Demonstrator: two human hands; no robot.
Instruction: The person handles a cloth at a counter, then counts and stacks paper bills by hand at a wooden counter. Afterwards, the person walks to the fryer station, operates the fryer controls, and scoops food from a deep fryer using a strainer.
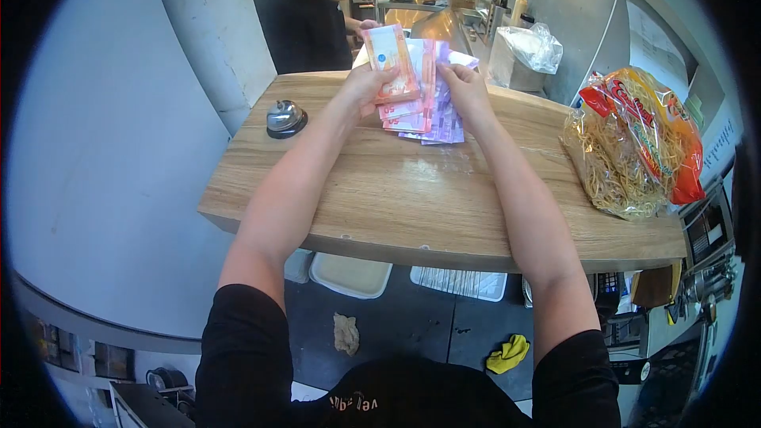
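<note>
Over the far part of the wooden counter, my left hand (368, 85) is closed on a stack of orange banknotes (393, 55), thumb on top. Fanned out beside and under that stack are pinkish-red banknotes (425, 83). Purple banknotes (449, 123) spread out at the right and bottom of the fan. My right hand (469, 97) pinches the upper right part of the purple notes between thumb and fingers. How the lower notes are supported is partly hidden by those above.
A call bell (285, 119) stands on the wooden counter (380, 198) at left. At right lies a bag of noodles (638, 143). Across the counter is a person in black (297, 20). White trays (350, 273) and a yellow cloth (508, 353) sit on a lower dark surface.
</note>
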